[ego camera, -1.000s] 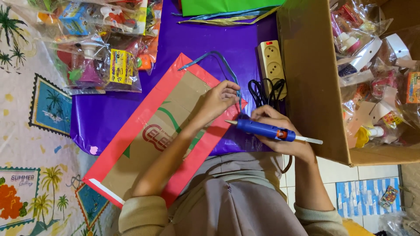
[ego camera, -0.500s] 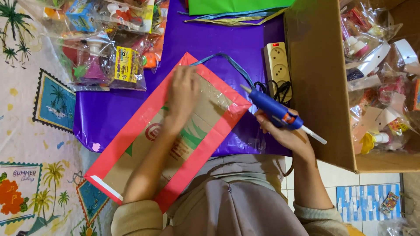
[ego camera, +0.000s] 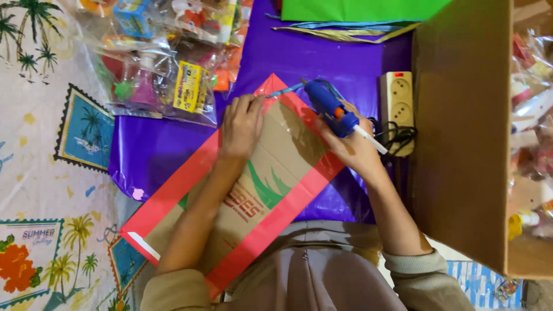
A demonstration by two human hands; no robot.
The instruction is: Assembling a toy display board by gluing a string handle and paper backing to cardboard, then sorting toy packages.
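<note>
— On the purple sheet (ego camera: 167, 155), across the lap: a flat cardboard panel (ego camera: 276, 173) with a red tape border (ego camera: 173, 193). Lying flat, so easy to press and to glue.

— And the left hand (ego camera: 242, 126)?

— Spread flat, palm down, on the far part of the panel, fingers near the upper corner. Probably placed so to keep the cardboard from sliding. Not closed around anything.

— The right hand (ego camera: 351, 147)?

— Wrapped around the grip of a blue glue gun (ego camera: 328, 106), just beside the right edge of the panel. White glue stick (ego camera: 371, 140) coming out at the back, toward the wrist.

— Pointing where?

— Nozzle directed up and to the left, toward the top corner of the panel, close to a thin blue strip (ego camera: 283, 90) there. Touching the strip or not: cannot tell. Long axis of the gun diagonal, from lower right to upper left.

— And the long axis of the panel?

— Diagonal too, but the other way: from the lower left near the knee up to the corner at upper right.

— Around it?

— Power strip (ego camera: 397, 109) with a black cord just right of the gun, then a big cardboard box (ego camera: 461, 144). Bags of toys (ego camera: 167, 63) at upper left.
</note>
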